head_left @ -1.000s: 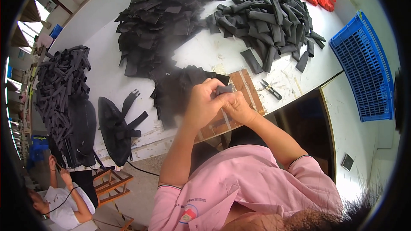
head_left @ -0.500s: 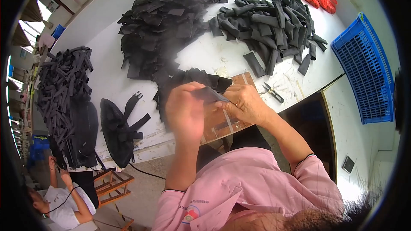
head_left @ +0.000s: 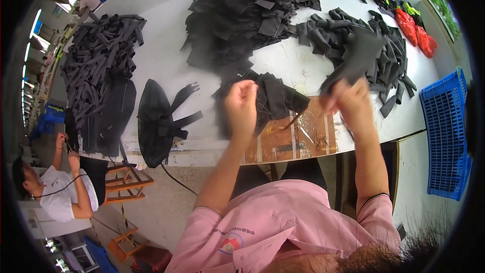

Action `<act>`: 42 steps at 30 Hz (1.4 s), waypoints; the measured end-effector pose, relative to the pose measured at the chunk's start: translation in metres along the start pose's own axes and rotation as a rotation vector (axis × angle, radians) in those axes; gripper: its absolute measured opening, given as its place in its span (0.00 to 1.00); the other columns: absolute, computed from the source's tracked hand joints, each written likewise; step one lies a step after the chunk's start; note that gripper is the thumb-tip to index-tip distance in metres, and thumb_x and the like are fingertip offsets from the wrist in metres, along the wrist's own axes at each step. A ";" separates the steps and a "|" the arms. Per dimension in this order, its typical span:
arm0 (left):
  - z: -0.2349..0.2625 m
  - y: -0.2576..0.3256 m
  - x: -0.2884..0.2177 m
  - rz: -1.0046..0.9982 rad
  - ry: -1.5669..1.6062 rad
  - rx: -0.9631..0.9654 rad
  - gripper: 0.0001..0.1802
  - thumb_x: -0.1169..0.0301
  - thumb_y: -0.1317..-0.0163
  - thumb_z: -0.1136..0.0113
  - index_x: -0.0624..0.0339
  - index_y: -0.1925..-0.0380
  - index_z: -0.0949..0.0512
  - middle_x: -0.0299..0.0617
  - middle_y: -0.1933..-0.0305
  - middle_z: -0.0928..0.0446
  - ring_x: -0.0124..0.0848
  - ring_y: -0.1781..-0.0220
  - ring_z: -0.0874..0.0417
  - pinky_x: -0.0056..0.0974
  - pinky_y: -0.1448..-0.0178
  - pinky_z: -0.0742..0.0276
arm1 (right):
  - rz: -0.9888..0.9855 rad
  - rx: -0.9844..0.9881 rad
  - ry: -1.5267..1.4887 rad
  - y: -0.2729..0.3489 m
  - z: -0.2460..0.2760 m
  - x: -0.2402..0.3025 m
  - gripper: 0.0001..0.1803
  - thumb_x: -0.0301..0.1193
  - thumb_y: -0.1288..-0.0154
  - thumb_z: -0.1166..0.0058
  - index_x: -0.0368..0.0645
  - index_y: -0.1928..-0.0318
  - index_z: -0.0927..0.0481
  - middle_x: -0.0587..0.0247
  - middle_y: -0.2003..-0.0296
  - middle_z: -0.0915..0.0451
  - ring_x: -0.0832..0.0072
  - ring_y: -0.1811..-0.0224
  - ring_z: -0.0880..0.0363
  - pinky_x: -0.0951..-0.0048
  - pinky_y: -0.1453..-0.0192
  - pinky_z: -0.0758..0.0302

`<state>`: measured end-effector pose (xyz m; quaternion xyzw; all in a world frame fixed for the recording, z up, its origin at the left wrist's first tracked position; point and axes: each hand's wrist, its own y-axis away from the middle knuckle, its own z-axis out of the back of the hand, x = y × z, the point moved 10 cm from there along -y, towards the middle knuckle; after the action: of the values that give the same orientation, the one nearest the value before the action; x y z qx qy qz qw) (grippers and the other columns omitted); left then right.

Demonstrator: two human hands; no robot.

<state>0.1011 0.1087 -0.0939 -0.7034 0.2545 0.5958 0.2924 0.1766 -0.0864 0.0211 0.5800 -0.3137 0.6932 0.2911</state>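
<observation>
My right hand (head_left: 353, 102) is raised above the table's front edge and grips a floppy black fabric piece (head_left: 359, 53) that stands up from my fingers. My left hand (head_left: 241, 105) hovers to its left with the fingers curled in; nothing shows in it. Between and below my hands lies a small heap of black cut pieces (head_left: 275, 96). In front of it is a worn wooden board (head_left: 298, 139) with a thin stick (head_left: 293, 120) on it.
On the white table (head_left: 161, 45) lie a big pile of flat black pieces (head_left: 242, 15), a pile of black strips (head_left: 348, 28), another at the left (head_left: 96, 55), and a black strapped part (head_left: 156, 121). Red items (head_left: 414, 28) lie far right, a blue crate (head_left: 447, 131) right. A seated person (head_left: 55, 192) works lower left.
My hands were together over the small heap; they have drawn apart. The right hand has swung up and to the right with the black piece, and the left has moved left.
</observation>
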 end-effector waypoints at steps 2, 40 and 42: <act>0.028 -0.040 0.027 -0.027 -0.401 -0.160 0.13 0.70 0.47 0.43 0.67 0.65 0.28 0.45 0.70 0.24 0.33 0.66 0.23 0.36 0.61 0.28 | 0.240 0.049 -0.569 -0.035 0.051 0.014 0.26 0.47 0.35 0.63 0.36 0.71 0.23 0.69 0.85 0.31 0.81 0.79 0.33 0.80 0.75 0.37; 0.084 0.058 0.010 -0.149 -0.601 -0.158 0.18 0.68 0.44 0.46 0.65 0.56 0.34 0.42 0.66 0.27 0.26 0.75 0.26 0.28 0.71 0.29 | 0.153 -0.372 0.467 0.009 -0.112 -0.074 0.09 0.27 0.55 0.40 0.34 0.79 0.24 0.58 0.81 0.28 0.65 0.82 0.28 0.69 0.78 0.33; 0.078 0.056 -0.016 -0.157 -0.507 -0.170 0.15 0.67 0.44 0.45 0.65 0.60 0.31 0.39 0.71 0.27 0.23 0.79 0.29 0.26 0.74 0.32 | 0.176 -0.386 0.502 0.012 -0.108 -0.075 0.09 0.29 0.55 0.40 0.36 0.79 0.25 0.58 0.80 0.28 0.62 0.80 0.28 0.68 0.76 0.32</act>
<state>0.0050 0.1257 -0.0937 -0.5714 0.0670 0.7475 0.3319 0.1120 -0.0137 -0.0685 0.2957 -0.4066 0.7648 0.4028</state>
